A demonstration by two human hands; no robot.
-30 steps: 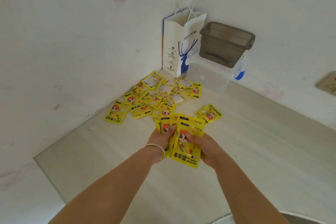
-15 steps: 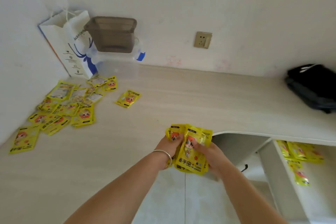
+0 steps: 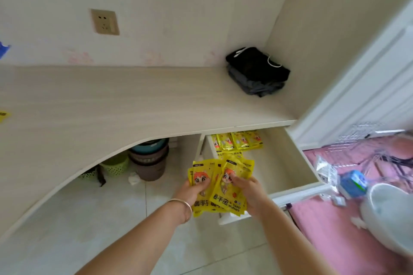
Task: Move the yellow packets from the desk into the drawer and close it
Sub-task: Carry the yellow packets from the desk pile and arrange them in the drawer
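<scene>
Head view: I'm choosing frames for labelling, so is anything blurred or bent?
Head view: the held packets and both hands are sharp; the pink bedding at the right edge smears; the wide lens curves the desk edge; daylight is soft, without glare.

Your two forearms are bare, with no sleeves showing anywhere along them. On your left wrist you wear a thin, smooth, gold-coloured metal bangle (image 3: 182, 204), plain and round, sitting just behind your left hand (image 3: 194, 190). Your right hand (image 3: 251, 192) and wrist carry no jewellery.
</scene>
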